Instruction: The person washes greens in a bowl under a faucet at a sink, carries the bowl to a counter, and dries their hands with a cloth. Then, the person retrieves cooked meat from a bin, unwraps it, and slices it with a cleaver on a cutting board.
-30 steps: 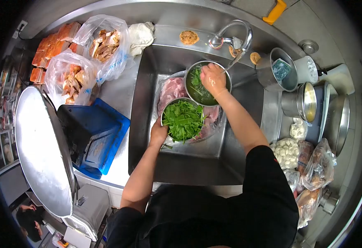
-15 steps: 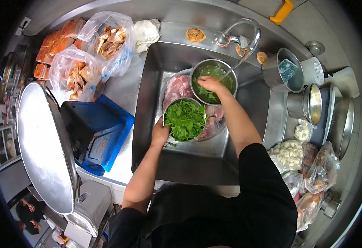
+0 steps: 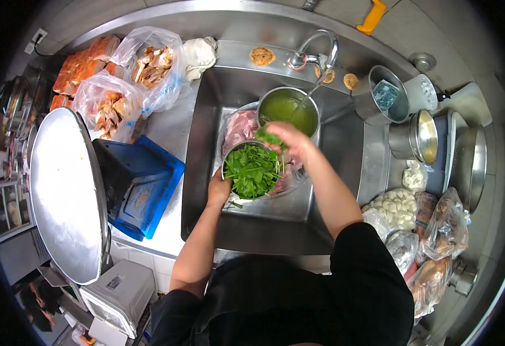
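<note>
Leafy greens (image 3: pixel 252 172) are heaped in the near bowl (image 3: pixel 223 167), which is gripped at its left side by the left hand (image 3: pixel 220 187), seemingly so that it is steadied over the bagged meat (image 3: pixel 242 127) in the sink (image 3: pixel 264 236). A small clump (image 3: pixel 270 137) is held in the right hand (image 3: pixel 290 140), palm down, forearm angled in from the near right; its exact finger closure is blurred. The far bowl (image 3: pixel 289 112) is placed under the faucet (image 3: pixel 332 52), apparently so that water is caught.
</note>
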A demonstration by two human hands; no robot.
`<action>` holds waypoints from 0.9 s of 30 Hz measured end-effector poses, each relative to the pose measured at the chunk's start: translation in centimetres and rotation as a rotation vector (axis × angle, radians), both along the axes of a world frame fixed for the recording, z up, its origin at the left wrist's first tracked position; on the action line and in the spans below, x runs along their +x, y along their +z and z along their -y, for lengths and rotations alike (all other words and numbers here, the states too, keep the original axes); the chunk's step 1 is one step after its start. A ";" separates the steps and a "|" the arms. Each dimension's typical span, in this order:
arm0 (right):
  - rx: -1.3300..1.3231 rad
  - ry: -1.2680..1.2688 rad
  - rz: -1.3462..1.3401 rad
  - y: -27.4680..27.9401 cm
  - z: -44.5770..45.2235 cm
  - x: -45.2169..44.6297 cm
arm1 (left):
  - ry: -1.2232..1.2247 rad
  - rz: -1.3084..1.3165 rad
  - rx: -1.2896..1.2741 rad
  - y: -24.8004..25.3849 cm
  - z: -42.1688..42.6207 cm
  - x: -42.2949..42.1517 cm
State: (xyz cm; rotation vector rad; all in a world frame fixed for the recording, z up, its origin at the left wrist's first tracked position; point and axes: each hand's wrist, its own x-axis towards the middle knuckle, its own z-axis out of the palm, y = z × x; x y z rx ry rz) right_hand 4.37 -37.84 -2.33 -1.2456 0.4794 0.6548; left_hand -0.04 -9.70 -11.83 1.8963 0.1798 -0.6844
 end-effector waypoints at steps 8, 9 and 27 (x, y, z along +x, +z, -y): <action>-1.295 0.495 0.866 6.9 -8.3 -7.0 | 0.079 -0.042 -0.207 0.2 0.5 0.5; -1.190 0.457 0.845 7.5 -7.2 -6.2 | 0.090 -0.042 -0.242 0.9 0.5 0.5; -1.115 0.528 0.108 -8.9 4.1 4.4 | 0.051 -0.029 -0.119 3.8 -5.1 -2.9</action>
